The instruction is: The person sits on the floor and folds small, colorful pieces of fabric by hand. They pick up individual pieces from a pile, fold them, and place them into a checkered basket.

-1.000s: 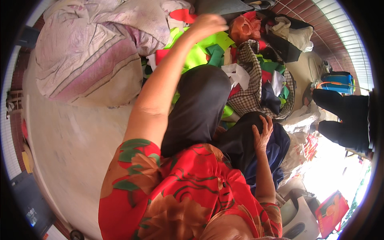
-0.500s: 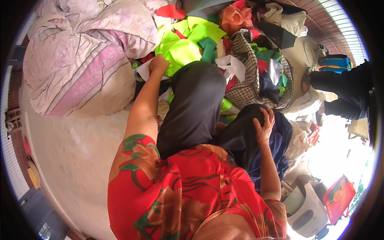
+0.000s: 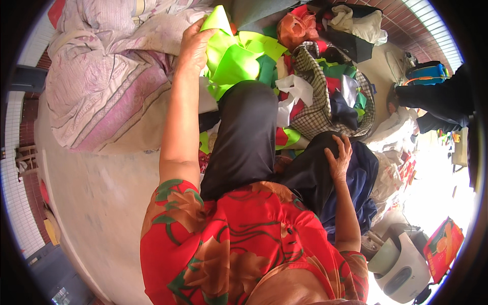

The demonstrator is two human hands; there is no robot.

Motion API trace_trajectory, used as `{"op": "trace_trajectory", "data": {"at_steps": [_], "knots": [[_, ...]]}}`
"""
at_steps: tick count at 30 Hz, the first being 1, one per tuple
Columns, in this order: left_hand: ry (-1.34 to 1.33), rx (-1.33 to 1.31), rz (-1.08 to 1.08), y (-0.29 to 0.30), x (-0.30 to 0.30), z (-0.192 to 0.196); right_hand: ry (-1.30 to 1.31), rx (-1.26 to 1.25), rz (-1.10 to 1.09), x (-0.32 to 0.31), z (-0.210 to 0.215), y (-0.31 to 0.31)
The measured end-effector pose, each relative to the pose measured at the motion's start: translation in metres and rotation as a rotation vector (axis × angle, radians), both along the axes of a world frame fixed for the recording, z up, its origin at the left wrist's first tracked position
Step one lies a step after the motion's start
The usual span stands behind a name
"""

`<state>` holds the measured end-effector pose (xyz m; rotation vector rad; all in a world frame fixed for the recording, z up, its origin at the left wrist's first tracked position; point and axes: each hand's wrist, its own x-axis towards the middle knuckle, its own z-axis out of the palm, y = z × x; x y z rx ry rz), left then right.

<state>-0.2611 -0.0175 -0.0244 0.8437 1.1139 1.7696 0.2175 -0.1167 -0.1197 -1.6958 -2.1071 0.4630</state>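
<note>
At the far side of my knees, my left hand (image 3: 192,50) is closed on the edge of a lime-green piece of cloth (image 3: 217,24), whose corner stands up beside the fingers. More lime-green cloth (image 3: 238,65) lies bunched just to the right, with dark green scraps (image 3: 266,70) against it. My right hand (image 3: 339,157) rests on my right knee in dark trousers (image 3: 305,170), fingers spread and holding nothing. Beyond that knee stands a black-and-white checked bag (image 3: 309,120), stuffed with red, white, green and dark scraps. A white scrap (image 3: 296,89) hangs at its left side.
A large pale bundle with a purple band (image 3: 114,101) fills the far left. At right are another person's dark-clothed legs (image 3: 432,99), a blue bag (image 3: 431,73), a white appliance (image 3: 404,274) and a red bag (image 3: 443,249). A crumpled orange-red bag (image 3: 297,28) lies at the back.
My left hand has moved farther away, lifting the edge of the lime-green cloth. The red scrap near the back is now mostly covered. My right hand stays on the knee.
</note>
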Motion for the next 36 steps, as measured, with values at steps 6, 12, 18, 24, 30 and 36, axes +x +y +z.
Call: {"op": "trace_trajectory", "data": {"at_steps": [6, 12, 18, 24, 30, 36], "knots": [[-0.256, 0.126, -0.256, 0.012, 0.043, 0.074, 0.108, -0.069, 0.016, -0.007, 0.020, 0.013], [-0.244, 0.145, -0.515, 0.024, 0.142, 0.106, 0.999, -0.028, 0.207, -0.070, 0.107, 0.073], [-0.345, -0.028, -0.651, 0.028, 0.221, 0.074, 1.247, -0.062, 0.237, -0.126, 0.132, 0.085], [-0.104, -0.221, -0.609, 0.036, 0.214, 0.044, 1.920, -0.391, -0.103, -0.112, 0.081, 0.088], [0.415, 0.039, -0.521, 0.026, 0.221, 0.048, 2.145, -0.288, -0.255, -0.084, 0.081, 0.091], [0.638, 0.098, -0.714, 0.013, 0.238, 0.045, 2.125, -0.131, -0.157, -0.082, 0.089, 0.088]]}}
